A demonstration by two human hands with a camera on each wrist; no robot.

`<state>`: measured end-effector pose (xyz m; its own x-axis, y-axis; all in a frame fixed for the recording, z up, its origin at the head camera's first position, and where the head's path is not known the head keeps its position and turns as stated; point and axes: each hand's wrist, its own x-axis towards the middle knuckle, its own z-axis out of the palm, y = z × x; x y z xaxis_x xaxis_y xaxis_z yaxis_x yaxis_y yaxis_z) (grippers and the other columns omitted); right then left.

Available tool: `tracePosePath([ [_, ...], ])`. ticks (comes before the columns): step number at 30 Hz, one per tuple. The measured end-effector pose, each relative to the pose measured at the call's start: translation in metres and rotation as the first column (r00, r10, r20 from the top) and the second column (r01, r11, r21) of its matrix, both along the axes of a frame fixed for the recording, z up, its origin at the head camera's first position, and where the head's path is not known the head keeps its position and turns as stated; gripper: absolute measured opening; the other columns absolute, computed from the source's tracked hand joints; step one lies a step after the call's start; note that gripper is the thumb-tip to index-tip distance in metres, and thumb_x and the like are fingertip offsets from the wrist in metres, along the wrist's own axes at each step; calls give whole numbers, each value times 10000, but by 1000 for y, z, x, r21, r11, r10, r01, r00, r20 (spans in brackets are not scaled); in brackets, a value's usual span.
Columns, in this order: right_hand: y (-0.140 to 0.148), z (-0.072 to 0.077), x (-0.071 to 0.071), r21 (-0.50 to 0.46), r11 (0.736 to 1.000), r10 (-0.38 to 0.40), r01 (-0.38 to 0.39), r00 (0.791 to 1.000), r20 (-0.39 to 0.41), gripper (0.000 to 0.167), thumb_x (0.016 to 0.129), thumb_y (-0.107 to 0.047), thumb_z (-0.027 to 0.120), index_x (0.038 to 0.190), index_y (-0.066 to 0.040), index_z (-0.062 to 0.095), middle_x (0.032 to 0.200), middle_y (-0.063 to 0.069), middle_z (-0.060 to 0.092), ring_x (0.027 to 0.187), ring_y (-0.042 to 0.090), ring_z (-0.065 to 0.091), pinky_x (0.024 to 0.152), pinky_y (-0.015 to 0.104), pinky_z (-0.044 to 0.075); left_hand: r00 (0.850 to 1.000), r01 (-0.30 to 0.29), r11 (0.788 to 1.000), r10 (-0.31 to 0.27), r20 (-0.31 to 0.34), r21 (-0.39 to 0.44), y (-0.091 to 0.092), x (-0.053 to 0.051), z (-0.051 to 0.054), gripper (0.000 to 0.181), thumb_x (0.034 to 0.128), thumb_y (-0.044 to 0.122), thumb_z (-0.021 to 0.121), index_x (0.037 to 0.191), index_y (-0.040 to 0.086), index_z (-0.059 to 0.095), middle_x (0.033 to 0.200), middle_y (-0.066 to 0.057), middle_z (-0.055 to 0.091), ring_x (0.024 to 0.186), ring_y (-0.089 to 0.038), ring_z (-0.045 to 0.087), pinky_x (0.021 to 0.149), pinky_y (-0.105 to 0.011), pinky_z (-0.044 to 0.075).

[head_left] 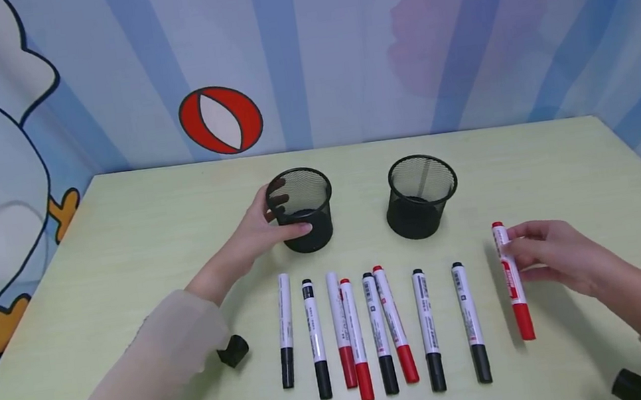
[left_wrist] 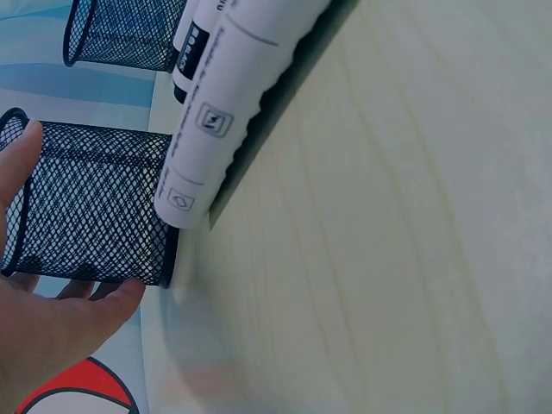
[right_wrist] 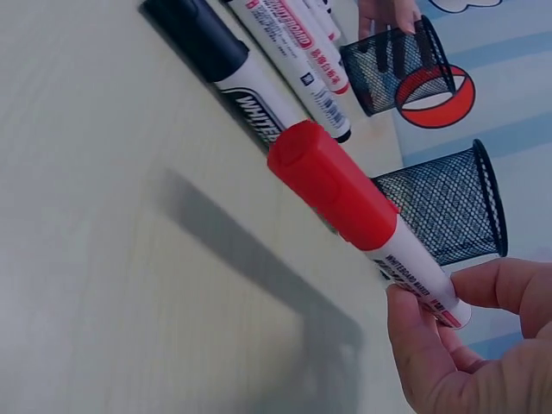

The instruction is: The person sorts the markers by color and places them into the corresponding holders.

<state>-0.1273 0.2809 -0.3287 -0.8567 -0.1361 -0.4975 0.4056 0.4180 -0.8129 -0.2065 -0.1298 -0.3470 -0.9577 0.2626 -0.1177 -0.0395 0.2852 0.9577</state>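
Note:
My left hand grips a round black mesh pen cup, its thumb across the near side and the fingers round the far side. The cup stands upright with its mouth up. In the right wrist view, a red-capped whiteboard marker is pinched between the thumb and fingers of my right hand. Its red cap points toward the near side, and a shadow falls on the table beneath it. A second mesh cup stands upright to the right of the gripped one.
Several whiteboard markers lie in a row in front of the cups, black-capped ones and red-capped ones mixed. The pale wooden table ends at a blue striped backdrop with cartoon prints.

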Motion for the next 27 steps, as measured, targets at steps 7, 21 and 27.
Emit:
tracePosePath([
  [7, 0, 8, -3, -12, 1000, -11, 11, 1000, -23, 651, 928, -234, 567, 1374, 101, 231, 1155, 147, 475, 858, 117, 586, 767, 321, 540, 1000, 2, 1000, -2, 4, -11, -1, 0, 1, 884, 765, 201, 765, 1454, 222, 211, 1453, -49, 287, 1333, -326, 254, 1021, -542, 311],
  [21, -2, 14, -7, -64, 997, -35, 34, 999, -13, 646, 937, -230, 559, 1382, 95, 222, 1049, 10, 511, 842, 90, 575, 756, 302, 541, 1000, 11, 1000, -11, -6, -2, -1, -1, 1, 883, 766, 198, 764, 1453, 216, 211, 1450, -47, 287, 1330, -330, 251, 1015, -542, 317],
  [27, -3, 15, -7, -55, 998, -44, 42, 999, -21, 645, 939, -241, 556, 1391, 83, 228, 1073, 36, 491, 842, 97, 579, 758, 300, 540, 1000, 27, 1000, -27, -4, 8, -2, 0, 2, 882, 768, 196, 764, 1453, 208, 209, 1452, -46, 281, 1332, -322, 246, 1019, -543, 309],
])
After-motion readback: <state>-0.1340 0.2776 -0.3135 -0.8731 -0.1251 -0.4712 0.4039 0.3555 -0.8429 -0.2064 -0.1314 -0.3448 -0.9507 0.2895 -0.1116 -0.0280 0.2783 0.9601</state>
